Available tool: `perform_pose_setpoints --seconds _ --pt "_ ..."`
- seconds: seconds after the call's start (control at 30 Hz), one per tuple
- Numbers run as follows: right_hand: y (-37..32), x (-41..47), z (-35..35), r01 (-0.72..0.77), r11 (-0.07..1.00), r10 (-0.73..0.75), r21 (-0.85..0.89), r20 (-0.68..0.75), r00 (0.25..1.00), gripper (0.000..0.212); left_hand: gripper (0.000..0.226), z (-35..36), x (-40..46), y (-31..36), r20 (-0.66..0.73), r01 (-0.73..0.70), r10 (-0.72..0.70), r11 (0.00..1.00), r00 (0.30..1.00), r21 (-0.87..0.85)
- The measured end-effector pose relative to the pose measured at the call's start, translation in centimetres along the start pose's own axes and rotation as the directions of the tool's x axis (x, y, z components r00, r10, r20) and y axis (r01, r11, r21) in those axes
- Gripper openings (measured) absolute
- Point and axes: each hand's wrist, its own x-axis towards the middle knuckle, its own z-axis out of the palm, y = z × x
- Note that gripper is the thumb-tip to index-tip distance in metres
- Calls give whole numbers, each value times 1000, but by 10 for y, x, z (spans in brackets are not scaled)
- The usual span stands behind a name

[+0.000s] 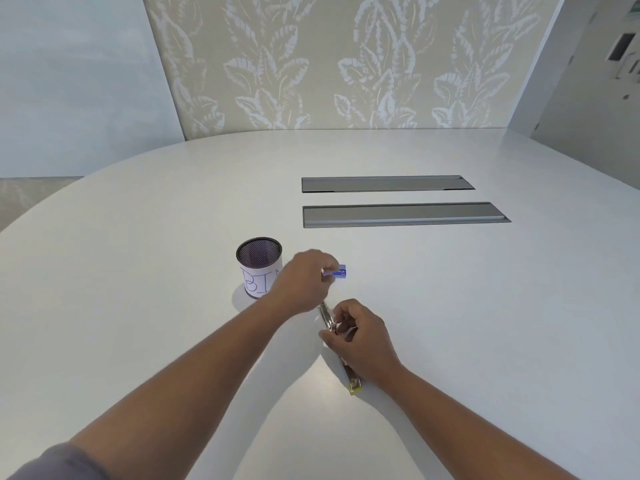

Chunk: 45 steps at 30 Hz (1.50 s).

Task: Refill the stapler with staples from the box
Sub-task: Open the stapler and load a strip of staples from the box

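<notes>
Left hand (304, 278) fingers pinch the blue staple box (336, 273), apparently lifted. Opened stapler (337, 348) lies just nearward on the bench (485, 306), long axis toward the box; right hand (363, 336) fingers curl on its hinge.

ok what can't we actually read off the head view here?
- Stapler: the middle is hidden under the right hand; whether staples sit in it cannot be told.
- Staple box: blurred and partly covered by the left hand; open or closed, and the exact grip on it, are unclear.
- Mesh cup: the paper label is cut off by the left hand after "BI".
</notes>
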Motion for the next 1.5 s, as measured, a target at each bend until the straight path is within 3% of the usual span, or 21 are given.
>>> perform_pose_setpoints --seconds 0.1,0.2,0.4,0.57,0.7,0.97,1.23,1.5 --pt "-3 4 -4 -46 977 53 209 -28 998 17 23 23 5 -6 20 2 0 998 1000 -69" --pt "-2 18 -10 -169 938 192 303 -46 980 12 25 33 17 -11 8 70 -70 988 998 -136" --pt "14 71 -23 -189 979 194 72 -81 978 26 40 44 41 -28 81 211 -205 975 975 -75" --pt "26 114 -28 -185 973 187 -140 6 982 38 50 51 53 -35 112 255 -244 962 963 -95" --pt "30 134 -29 -151 957 175 -246 82 981 46 40 52 66 -37 135 235 -229 971 964 -31" --pt "31 146 -35 -157 954 203 -254 164 965 49 31 44 78 -35 150 145 -151 988 977 48" --pt "22 150 -43 -54 930 149 -363 239 960 24 26 37 76 -38 172 138 -148 988 974 69" --pt "33 148 -46 -65 945 146 -319 236 961 32 27 39 73 -40 160 167 -176 984 971 70"
